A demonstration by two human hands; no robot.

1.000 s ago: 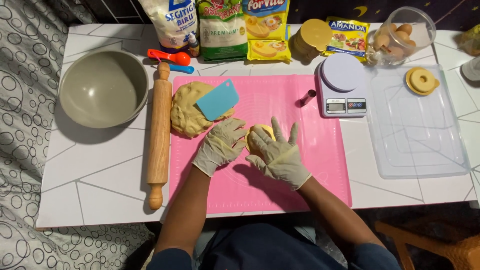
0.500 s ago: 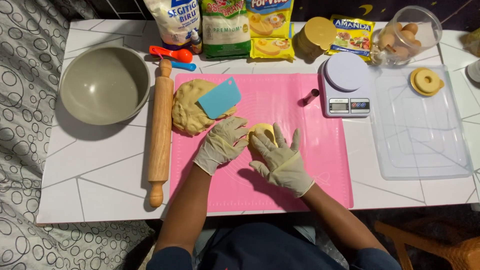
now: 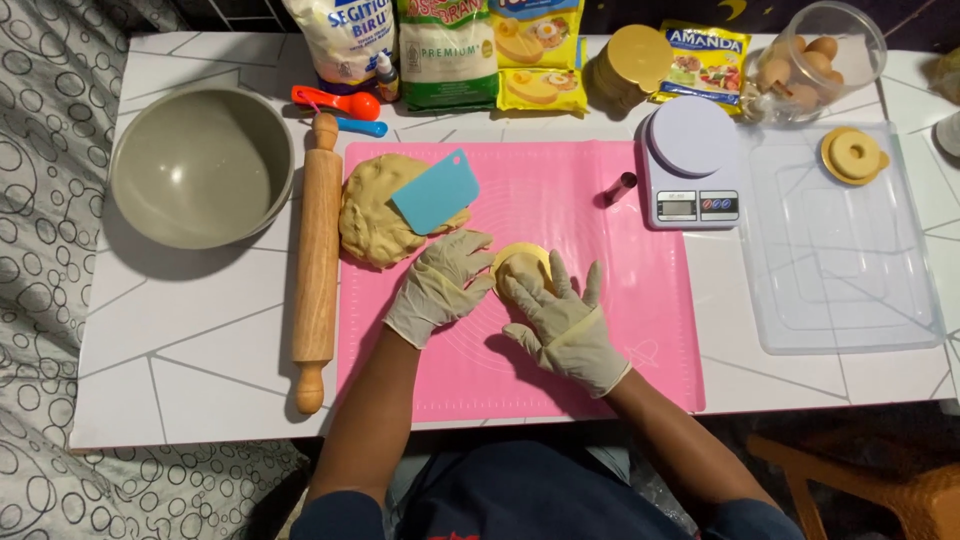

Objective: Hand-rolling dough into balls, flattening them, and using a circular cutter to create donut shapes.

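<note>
Gloved hands [image 3: 500,295] cupping dough disc [image 3: 522,266]

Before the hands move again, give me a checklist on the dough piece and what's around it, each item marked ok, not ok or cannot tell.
1. Small dough piece lies on the pink mat: ok.
2. Left hand rests at the piece's left edge: ok.
3. Right hand lies flat with fingertips on the piece: ok.
4. Blue scraper sits on the big dough lump, apart from both hands: ok.
5. Rolling pin lies off the mat, on the table to its left: ok.
6. Piece evenly flattened: cannot tell, the fingers cover part of it.
</note>
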